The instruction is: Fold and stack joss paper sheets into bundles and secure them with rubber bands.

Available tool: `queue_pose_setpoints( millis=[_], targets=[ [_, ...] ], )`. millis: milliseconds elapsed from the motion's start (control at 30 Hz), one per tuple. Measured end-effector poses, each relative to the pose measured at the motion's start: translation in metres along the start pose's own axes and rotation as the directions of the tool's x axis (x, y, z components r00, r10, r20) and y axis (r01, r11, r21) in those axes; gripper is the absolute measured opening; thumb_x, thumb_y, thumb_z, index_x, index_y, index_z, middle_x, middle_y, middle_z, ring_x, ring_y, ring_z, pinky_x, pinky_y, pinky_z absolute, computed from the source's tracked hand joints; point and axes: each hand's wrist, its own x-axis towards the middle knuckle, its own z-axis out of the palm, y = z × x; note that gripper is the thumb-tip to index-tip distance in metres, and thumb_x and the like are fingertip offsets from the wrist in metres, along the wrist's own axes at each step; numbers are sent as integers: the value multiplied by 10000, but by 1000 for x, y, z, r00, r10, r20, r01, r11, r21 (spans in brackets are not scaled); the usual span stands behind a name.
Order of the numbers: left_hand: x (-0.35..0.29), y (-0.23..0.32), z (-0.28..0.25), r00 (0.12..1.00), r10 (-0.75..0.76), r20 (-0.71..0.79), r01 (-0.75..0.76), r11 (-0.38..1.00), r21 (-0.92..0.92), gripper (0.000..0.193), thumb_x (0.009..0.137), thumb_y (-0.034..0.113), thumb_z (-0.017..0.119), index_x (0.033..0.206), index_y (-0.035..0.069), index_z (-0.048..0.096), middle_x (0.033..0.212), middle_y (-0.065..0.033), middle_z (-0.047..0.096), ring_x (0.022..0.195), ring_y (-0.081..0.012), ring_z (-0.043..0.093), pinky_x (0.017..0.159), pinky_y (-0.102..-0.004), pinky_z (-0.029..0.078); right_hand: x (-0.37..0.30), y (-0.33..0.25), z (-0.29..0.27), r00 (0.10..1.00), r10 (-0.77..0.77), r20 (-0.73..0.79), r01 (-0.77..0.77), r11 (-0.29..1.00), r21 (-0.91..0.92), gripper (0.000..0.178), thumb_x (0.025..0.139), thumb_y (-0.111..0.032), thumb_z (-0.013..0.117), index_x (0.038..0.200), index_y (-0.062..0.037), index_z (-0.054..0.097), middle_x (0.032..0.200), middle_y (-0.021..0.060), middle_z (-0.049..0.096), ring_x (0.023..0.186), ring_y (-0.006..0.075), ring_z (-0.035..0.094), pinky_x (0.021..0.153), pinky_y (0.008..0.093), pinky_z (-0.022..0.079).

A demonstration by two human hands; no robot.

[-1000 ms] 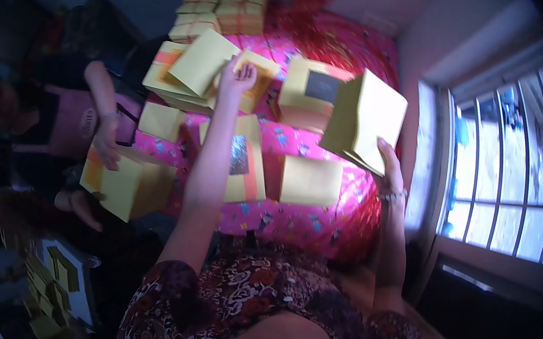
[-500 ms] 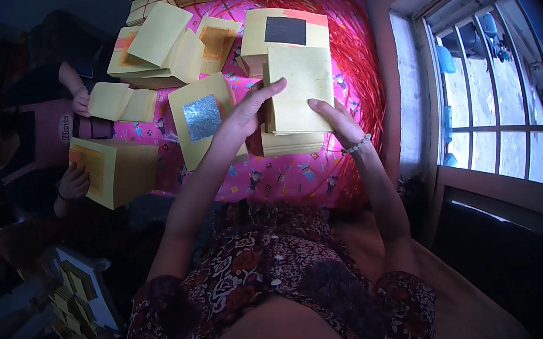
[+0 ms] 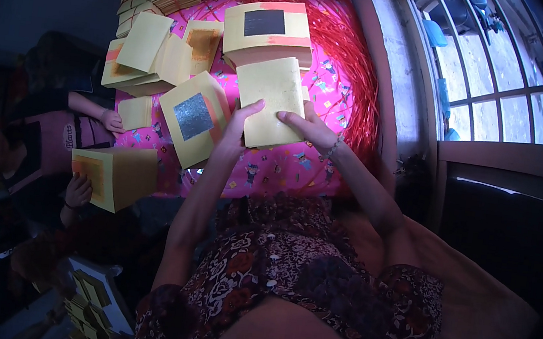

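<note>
Both of the person's hands grip the near part of a pale yellow paper stack (image 3: 270, 96), one from each side, over the pink patterned cloth (image 3: 271, 173). The left hand (image 3: 243, 121) pinches the left edge, its thumb lying along the top near the corner and its other fingers mostly hidden beneath. The right hand (image 3: 315, 130) clasps the right side, its thumb reaching farther in across the upper face. The left forearm rises steeply from below; the right one, wearing a beaded bracelet (image 3: 335, 147), slants inward from the lower right. The stack's far end overlaps, in view, the near side of a thick paper block (image 3: 258, 49) topped by a dark square; whether they touch cannot be told. Left of the left hand lies a paper pile with a silver square (image 3: 194, 117).
</note>
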Motion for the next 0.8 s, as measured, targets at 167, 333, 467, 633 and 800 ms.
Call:
queue_pose_setpoints(
  millis=[167, 333, 467, 633, 800],
  targets=[
    [8, -2, -12, 998, 66, 3, -66, 996, 54, 555, 833, 200, 657, 1288, -3, 415, 1105, -169, 583, 933, -263, 632, 765, -379, 544, 6, 1, -5, 1000, 24, 6, -24, 998, -57, 816, 801, -382, 722, 1241, 102, 234, 1140, 207, 519, 1008, 232, 589, 823, 304, 506],
    [28, 20, 16, 967, 253, -25, -246, 955, 169, 597, 805, 188, 719, 1280, 16, 400, 1169, -148, 541, 1053, -244, 565, 870, -360, 484, 38, -30, -32, 994, 81, 79, -79, 996, -37, 641, 799, -369, 716, 1244, 44, 507, 1099, 161, 635, 980, 210, 633, 857, 317, 505],
    [25, 6, 30, 927, 375, -15, -374, 927, 22, 599, 907, 354, 594, 1336, 33, 326, 1222, -117, 510, 1118, -238, 510, 934, -349, 417, 60, -79, -53, 975, 162, 151, -122, 962, -242, 554, 827, -347, 669, 1197, 47, 546, 1049, 113, 656, 905, 169, 641, 813, 268, 496],
    [0, -81, -8, 871, 95, -483, -219, 953, -209, 547, 884, 454, 565, 1235, 65, 408, 1174, -126, 468, 993, -235, 520, 884, -407, 422, 105, -90, -108, 865, 376, 331, -250, 897, -365, 631, 771, -350, 734, 1219, 45, 532, 1076, 101, 646, 942, 145, 624, 823, 280, 491],
    [4, -132, -38, 814, -273, -513, -31, 861, -508, 528, 789, 433, 720, 1106, 95, 467, 941, -43, 508, 865, -210, 545, 810, -373, 443, 150, -87, -96, 749, 545, 376, -196, 725, -660, 838, 690, -335, 794, 1319, 80, 428, 1269, 150, 545, 1189, 207, 491, 1034, 324, 341]
  ],
)
